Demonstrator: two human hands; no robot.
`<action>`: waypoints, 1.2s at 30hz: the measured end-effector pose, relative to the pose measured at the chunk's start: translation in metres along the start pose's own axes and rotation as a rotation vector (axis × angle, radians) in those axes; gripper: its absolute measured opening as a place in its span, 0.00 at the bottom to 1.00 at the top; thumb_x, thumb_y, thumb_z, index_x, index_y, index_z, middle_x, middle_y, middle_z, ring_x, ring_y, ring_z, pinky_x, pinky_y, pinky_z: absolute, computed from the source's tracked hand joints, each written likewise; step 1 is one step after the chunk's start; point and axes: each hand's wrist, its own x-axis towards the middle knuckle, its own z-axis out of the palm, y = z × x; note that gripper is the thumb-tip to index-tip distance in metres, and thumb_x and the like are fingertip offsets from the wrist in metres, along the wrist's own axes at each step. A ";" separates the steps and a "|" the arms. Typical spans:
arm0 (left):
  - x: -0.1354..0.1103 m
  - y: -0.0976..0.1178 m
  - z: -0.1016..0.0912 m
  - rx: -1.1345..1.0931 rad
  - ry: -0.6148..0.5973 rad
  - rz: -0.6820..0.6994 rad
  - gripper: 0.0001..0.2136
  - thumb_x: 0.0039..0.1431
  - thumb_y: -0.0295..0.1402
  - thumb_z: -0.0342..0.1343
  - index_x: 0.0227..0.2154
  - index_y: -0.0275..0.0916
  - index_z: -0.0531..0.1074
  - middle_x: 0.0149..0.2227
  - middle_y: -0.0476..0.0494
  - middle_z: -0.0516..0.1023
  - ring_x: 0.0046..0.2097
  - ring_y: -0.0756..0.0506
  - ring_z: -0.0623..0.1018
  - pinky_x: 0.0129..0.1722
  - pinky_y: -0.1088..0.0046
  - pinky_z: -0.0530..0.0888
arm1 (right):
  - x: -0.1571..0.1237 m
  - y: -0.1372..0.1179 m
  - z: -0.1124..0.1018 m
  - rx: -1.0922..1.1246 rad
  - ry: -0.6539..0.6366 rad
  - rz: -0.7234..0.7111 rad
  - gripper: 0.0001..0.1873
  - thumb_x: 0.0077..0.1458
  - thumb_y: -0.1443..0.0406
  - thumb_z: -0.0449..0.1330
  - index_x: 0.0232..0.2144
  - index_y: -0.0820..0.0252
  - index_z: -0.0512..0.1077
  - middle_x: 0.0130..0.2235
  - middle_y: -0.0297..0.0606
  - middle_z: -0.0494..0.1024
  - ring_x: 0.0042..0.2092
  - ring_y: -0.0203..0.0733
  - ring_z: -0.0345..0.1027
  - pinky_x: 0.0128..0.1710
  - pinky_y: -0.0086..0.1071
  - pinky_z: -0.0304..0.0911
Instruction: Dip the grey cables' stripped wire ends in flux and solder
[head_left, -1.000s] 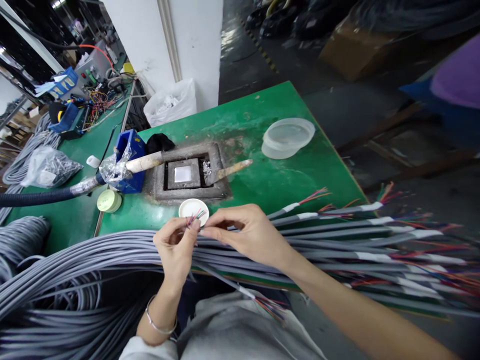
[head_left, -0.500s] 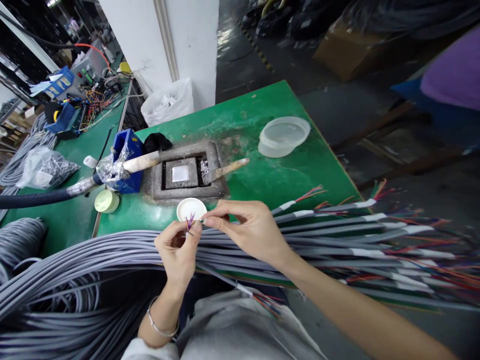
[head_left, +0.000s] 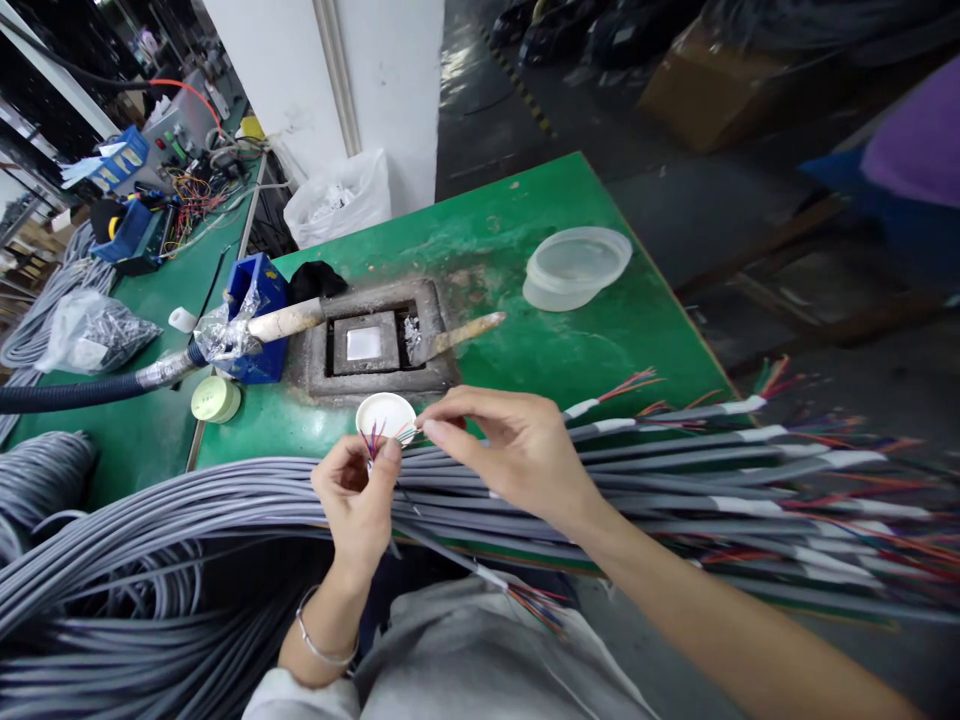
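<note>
My left hand [head_left: 358,500] is closed in a pinch on the end of a grey cable, and its thin coloured wires [head_left: 371,438] fan out above the fingertips. My right hand [head_left: 517,455] is closed too, thumb and forefinger pinching some of those fine wires just right of the fan. Both hands hover over a thick bundle of grey cables [head_left: 187,510] lying across the green table [head_left: 540,350]. A small white dish [head_left: 385,413] sits right behind the fingertips.
A grey solder pot [head_left: 371,345] with a wooden-handled scraper [head_left: 457,335] stands behind the dish. A hose nozzle [head_left: 225,338] points at it from the left. A clear plastic tub [head_left: 576,266], a blue bin [head_left: 255,300] and a green tape roll [head_left: 216,399] stand nearby. Stripped cable ends [head_left: 750,470] spread right.
My right hand has pulled a little to the right and up, away from my left hand. The wire fan in my left hand has turned more upright.
</note>
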 end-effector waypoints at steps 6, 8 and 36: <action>-0.001 -0.001 -0.001 -0.014 0.015 -0.011 0.14 0.44 0.39 0.65 0.18 0.34 0.71 0.14 0.54 0.66 0.16 0.60 0.56 0.14 0.84 0.54 | 0.000 0.001 0.001 -0.025 -0.027 -0.035 0.07 0.49 0.69 0.61 0.21 0.62 0.75 0.21 0.34 0.76 0.23 0.32 0.67 0.23 0.24 0.61; -0.001 0.000 0.000 -0.037 0.026 -0.034 0.15 0.44 0.39 0.65 0.16 0.34 0.68 0.14 0.54 0.66 0.14 0.60 0.56 0.13 0.84 0.53 | -0.001 0.002 0.002 -0.039 -0.021 -0.065 0.07 0.49 0.69 0.61 0.21 0.62 0.75 0.20 0.33 0.76 0.22 0.31 0.66 0.23 0.24 0.61; -0.002 0.003 0.002 -0.091 0.060 -0.028 0.20 0.41 0.39 0.66 0.14 0.35 0.60 0.12 0.54 0.66 0.12 0.60 0.57 0.10 0.86 0.52 | -0.002 0.000 0.003 0.011 -0.025 -0.006 0.07 0.48 0.69 0.61 0.20 0.61 0.75 0.21 0.33 0.77 0.23 0.33 0.69 0.23 0.25 0.62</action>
